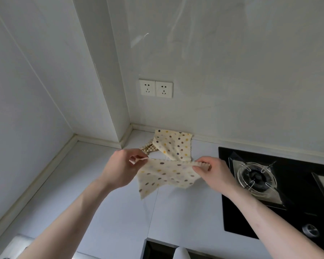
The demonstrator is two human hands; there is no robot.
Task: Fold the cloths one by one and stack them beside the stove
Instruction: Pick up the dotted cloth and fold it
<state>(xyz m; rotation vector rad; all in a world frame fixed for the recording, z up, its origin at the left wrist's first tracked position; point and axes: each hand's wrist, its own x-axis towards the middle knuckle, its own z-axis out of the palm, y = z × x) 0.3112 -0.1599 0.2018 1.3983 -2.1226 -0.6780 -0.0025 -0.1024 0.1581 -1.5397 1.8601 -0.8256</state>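
While both bare forearms reach in from the near edge of the pale grey countertop (pixel 108 212), the left hand (pixel 123 168) and the right hand (pixel 214 171) each pinch one upper corner of a cream polka-dot cloth with a scalloped edge (pixel 165 175) between thumb and fingers. This cloth hangs in the air between the hands, its stretched top edge running left to right and its free lower part drooping toward the person, just above the counter. Both hands stand about equally near it, one at each end; judged from this, the fold would bring the held edge down and forward. Farther back, against the wall corner, lie a second cream polka-dot cloth (pixel 173 144), unfolded, and partly under it a brown-and-cream checked cloth (pixel 148 147): three cloths in all, none yet stacked. To the right sits the black glass gas stove (pixel 230 221); on the wall above, two white sockets (pixel 155 89).
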